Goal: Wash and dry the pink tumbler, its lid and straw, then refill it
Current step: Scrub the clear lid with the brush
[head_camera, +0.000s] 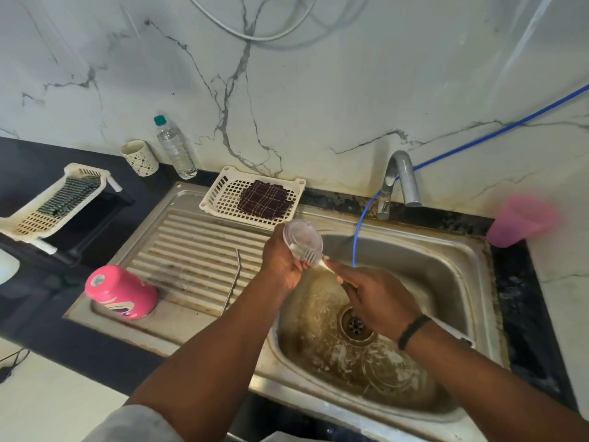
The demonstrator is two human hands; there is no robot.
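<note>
My left hand (282,266) grips the clear round lid (301,239) over the left edge of the sink basin (446,275). My right hand (373,295) holds a thin brush handle, and its white bristles (310,256) press against the lid's lower edge. The pink tumbler (122,291) stands upside down on the draining board's front left corner. A bent metal straw (232,282) lies on the ribbed draining board (191,256), between the tumbler and my left hand.
A steel tap (400,180) stands behind the basin, with a blue hose (360,224) hanging into it. A pink plastic cup (519,221) sits at the right. A white basket (223,199) holds a dark cloth (266,199). A water bottle (175,148) and patterned cup (140,157) stand by the wall.
</note>
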